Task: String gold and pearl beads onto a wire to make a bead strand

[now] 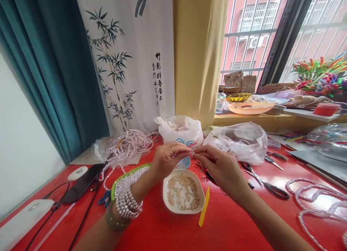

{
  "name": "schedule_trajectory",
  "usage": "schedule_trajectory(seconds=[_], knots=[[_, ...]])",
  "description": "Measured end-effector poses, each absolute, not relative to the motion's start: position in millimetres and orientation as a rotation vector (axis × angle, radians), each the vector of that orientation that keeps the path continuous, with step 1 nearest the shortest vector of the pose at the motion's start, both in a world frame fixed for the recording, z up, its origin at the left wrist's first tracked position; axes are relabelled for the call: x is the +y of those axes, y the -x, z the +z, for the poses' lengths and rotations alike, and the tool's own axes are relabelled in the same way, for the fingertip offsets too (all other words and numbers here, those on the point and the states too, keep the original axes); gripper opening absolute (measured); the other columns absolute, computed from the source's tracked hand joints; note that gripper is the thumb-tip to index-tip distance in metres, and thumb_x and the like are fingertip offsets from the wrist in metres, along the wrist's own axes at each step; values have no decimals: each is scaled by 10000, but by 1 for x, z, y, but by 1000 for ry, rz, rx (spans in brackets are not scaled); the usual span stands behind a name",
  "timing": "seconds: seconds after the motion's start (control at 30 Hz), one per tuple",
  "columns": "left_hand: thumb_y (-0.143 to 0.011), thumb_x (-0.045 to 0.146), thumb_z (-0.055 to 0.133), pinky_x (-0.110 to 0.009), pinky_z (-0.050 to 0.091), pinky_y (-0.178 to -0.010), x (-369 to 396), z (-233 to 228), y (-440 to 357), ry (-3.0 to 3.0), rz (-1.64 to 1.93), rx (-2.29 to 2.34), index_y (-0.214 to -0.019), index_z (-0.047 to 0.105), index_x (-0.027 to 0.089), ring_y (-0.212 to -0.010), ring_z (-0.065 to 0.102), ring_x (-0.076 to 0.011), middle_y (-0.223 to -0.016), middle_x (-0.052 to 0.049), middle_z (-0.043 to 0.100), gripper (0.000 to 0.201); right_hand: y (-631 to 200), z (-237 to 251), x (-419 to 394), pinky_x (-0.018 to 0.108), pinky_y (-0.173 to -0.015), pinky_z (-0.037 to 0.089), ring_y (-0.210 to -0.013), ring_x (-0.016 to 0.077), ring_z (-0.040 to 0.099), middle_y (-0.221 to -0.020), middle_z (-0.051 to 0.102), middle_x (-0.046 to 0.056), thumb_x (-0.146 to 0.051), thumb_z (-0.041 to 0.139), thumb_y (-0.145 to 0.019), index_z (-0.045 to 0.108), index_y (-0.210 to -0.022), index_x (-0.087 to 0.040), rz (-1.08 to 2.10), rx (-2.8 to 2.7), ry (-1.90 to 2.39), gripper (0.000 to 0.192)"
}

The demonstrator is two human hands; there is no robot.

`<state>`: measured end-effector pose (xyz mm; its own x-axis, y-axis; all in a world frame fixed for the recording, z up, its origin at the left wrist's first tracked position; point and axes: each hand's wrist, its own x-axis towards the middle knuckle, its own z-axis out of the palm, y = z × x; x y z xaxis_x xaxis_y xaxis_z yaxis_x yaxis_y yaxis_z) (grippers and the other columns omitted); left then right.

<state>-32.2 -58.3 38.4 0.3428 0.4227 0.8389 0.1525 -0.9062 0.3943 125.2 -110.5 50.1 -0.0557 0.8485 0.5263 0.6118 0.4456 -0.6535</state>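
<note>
Black scissors [267,184] lie on the red desk [230,225] near a yellow plastic tool [204,207]. Two plastic bags [180,130] sit behind; a dark phone [82,182] rests at left. A bamboo scroll [127,59] hangs on the wall.

Bright daylight, coming in through the window [271,34] at the top right. Very pale and washed out past the bars. Shiny white glare on the red table [230,222], mostly toward its right edge, and on the plastic bags [235,139] near its back edge. Soft, small shadows under the white dish [183,207]. Sharp in the middle. Bent and stretched at the sides: curtain [48,74] leaning at the left, window frame slanting at the right. A little blurry in the near corners of the table.
</note>
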Motion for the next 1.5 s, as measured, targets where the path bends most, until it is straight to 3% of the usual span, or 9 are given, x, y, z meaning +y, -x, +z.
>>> schedule_trajectory(seconds=[0.4, 0.67, 0.97, 1.27, 1.5], knots=[[-706, 213, 604, -235, 503, -626, -59, 37, 30, -2085, 1523, 551, -749, 639, 180, -702, 605, -119, -726, -19, 658, 65, -125, 51, -109, 226, -479, 454, -504, 97, 572, -643, 656, 27, -313, 508, -757, 564, -789, -176, 819, -1634, 1116, 152], [-712, 223, 598, -250, 508, -643, -57, 36, 30, -2093, 1513, 526, -754, 649, 191, -709, 609, -121, -744, -20, 666, 74, -125, 48, -111, 232, -535, 453, -568, 109, 593, -635, 645, 2, -264, 487, -777, 587, -770, -189, 354, -1762, 1244, 125], [-722, 211, 586, -262, 504, -684, -59, 36, 31, -2195, 1534, 523, -769, 651, 189, -734, 611, -128, -758, -25, 669, 83, -124, 50, -115, 236, -553, 450, -584, 114, 603, -651, 655, 1, -257, 469, -792, 593, -784, -192, 284, -1813, 1266, 140], [-786, 265, 493, -314, 483, -794, -54, 40, 32, -2236, 1350, 715, -866, 657, 187, -841, 617, -164, -892, -53, 680, 198, -127, 43, -96, 251, -567, 471, -617, 130, 611, -660, 657, 22, -251, 514, -746, 574, -743, -180, 722, -1690, 1143, 93], [-764, 286, 516, -310, 496, -779, -41, 33, 36, -1957, 1412, 856, -877, 648, 149, -820, 628, -181, -880, -62, 681, 221, -123, -1, -68, 274, -591, 478, -615, 147, 623, -640, 664, 28, -271, 502, -723, 559, -704, -152, 881, -1638, 1173, 133]])
